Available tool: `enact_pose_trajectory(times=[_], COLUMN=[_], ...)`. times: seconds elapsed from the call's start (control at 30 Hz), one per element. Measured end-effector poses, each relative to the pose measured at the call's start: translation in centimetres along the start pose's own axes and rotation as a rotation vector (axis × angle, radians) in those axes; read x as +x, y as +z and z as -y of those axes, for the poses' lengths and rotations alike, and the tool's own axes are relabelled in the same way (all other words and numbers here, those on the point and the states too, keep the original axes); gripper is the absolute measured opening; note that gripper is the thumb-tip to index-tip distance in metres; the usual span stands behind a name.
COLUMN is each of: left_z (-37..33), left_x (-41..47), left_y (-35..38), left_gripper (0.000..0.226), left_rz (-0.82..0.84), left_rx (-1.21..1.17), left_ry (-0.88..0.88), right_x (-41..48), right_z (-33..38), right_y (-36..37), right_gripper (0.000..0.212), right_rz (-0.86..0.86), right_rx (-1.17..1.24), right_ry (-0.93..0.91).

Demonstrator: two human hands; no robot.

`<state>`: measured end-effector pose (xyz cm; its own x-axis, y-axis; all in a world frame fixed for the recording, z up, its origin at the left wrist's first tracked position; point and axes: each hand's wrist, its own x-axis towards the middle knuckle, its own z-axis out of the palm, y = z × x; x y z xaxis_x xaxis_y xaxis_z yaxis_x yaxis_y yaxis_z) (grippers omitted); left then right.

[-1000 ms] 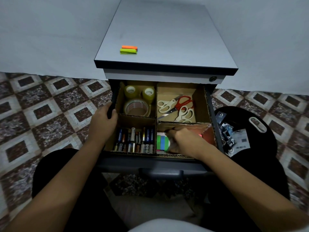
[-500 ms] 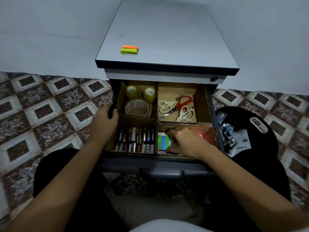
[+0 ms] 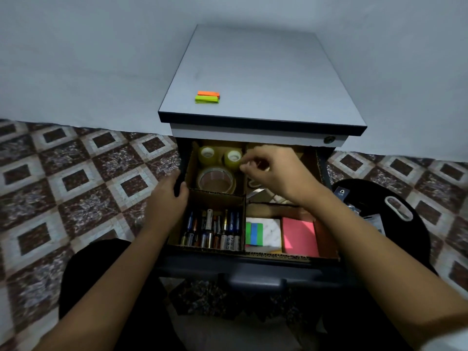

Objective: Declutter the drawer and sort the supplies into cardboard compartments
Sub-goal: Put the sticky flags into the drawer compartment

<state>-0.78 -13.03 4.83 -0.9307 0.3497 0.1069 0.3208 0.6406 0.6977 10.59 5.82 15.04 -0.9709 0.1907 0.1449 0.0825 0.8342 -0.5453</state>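
The open drawer (image 3: 253, 264) holds four cardboard compartments. Tape rolls (image 3: 215, 181) lie in the back left one, several batteries (image 3: 211, 230) in the front left. The front right compartment has a pink sticky-note pad (image 3: 298, 235) and a white pad with green and blue flags (image 3: 263, 233). My left hand (image 3: 168, 198) grips the drawer's left side wall. My right hand (image 3: 271, 171) hovers over the back right compartment near the divider, fingers curled and pinched; it hides most of the scissors (image 3: 258, 191). I cannot tell if it holds anything.
An orange and green sticky-flag stack (image 3: 207, 97) lies on the cabinet top (image 3: 266, 79). A black round stool (image 3: 387, 214) with small packaged items stands to the right of the drawer. Patterned floor tiles surround the cabinet; a wall is behind.
My right hand has left the front right compartment and moved back over the scissors compartment, uncovering the pink pad. The left hand has stayed on the drawer wall.
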Motion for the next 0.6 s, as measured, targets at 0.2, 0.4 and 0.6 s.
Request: enact_pose_trajectory(times=[0.2, 0.4, 0.6], left_z=[0.4, 0.4, 0.6], left_x=[0.2, 0.3, 0.3], left_y=[0.1, 0.1, 0.2], left_gripper=[0.044, 0.044, 0.045], left_rz=[0.025, 0.022, 0.019], left_rx=[0.004, -0.015, -0.027], left_ry=[-0.005, -0.013, -0.019], right_x=[7.0, 12.2, 14.5], right_z=[1.4, 1.5, 1.8], right_y=[-0.9, 0.4, 1.5], right_gripper=[0.025, 0.033, 0.038], right_rz=[-0.137, -0.156, -0.101], right_rx=[-0.073, -0.259, -0.38], right_ry=[-0.059, -0.086, -0.063])
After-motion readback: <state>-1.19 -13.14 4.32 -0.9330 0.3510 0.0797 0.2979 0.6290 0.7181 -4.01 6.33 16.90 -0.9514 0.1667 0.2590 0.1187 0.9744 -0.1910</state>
